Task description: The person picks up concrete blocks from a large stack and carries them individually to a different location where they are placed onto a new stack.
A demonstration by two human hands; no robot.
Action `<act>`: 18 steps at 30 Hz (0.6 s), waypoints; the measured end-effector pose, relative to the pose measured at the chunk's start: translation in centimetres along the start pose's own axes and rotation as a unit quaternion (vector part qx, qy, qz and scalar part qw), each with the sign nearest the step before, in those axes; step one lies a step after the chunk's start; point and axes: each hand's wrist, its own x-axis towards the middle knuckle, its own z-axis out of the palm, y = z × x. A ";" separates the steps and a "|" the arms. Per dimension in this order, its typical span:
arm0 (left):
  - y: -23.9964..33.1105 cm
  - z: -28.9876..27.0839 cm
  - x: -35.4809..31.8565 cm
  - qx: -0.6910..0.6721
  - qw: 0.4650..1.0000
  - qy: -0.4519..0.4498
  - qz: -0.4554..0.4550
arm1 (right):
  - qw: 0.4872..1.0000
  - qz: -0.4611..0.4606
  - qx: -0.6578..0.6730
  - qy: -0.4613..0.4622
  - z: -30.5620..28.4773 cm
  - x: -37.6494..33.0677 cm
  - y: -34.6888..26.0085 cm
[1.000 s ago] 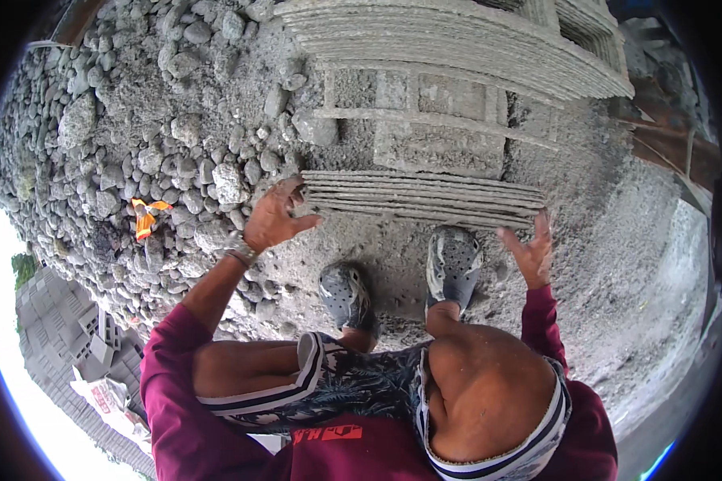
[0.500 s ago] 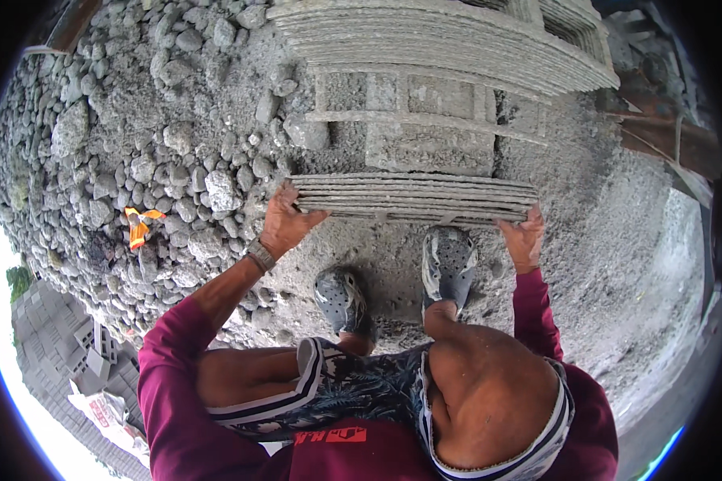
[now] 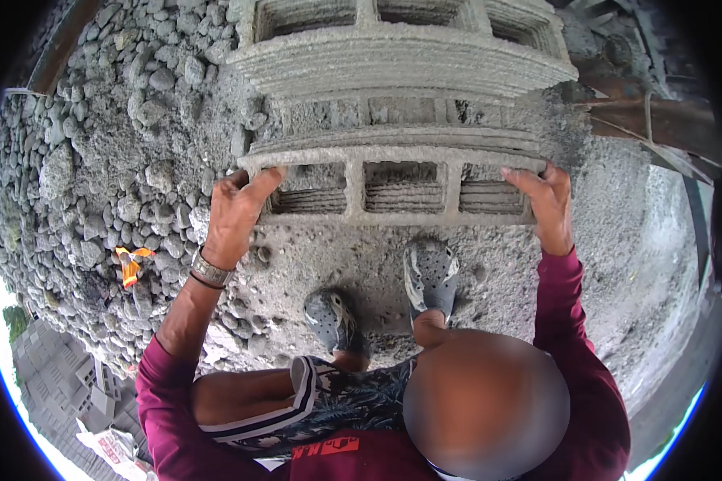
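A stack of thin, cement-crusted grey frames with three rectangular openings stretches crosswise in front of my feet, its open face turned up toward me. My left hand is closed round the left end, thumb over the top frame. At the opposite end, my right hand grips the stack in the same way. Layered edges of the lower frames show through the openings. Just beyond lie a few more flat frames, partly covered by the held stack. My fingers' undersides are hidden.
A taller stack of similar frames stands farther ahead. Loose stones cover the ground at left, with an orange scrap among them. A rusty metal bar lies at far right. My clogs rest on grey sand.
The held stack has tilted from edge-on so its openings now face me. My left hand has moved left and up in view, my right hand right and up.
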 end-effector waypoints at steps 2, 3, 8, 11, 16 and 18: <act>1.0 0.9 1.1 -0.194 0.945 0.010 -0.262 | 0.999 -0.027 -0.040 -0.018 -0.2 0.8 -1.4; 0.7 0.8 1.6 -0.140 0.970 -0.007 -0.200 | 0.998 -0.037 -0.051 -0.018 -0.5 1.2 -1.1; 0.8 0.5 3.8 -0.202 0.950 -0.017 -0.236 | 0.996 -0.022 -0.084 -0.031 -1.9 4.0 0.1; 3.2 -1.5 5.8 -0.138 0.937 -0.019 -0.321 | 0.960 -0.014 -0.279 0.019 -2.3 5.6 -1.4; 3.7 -3.9 3.5 0.040 0.986 0.129 -0.099 | 0.919 -0.199 -0.333 0.074 -3.2 1.8 0.0; 4.4 -3.2 2.5 0.101 0.992 0.072 0.031 | 0.879 -0.280 -0.387 0.013 -2.0 0.0 -0.4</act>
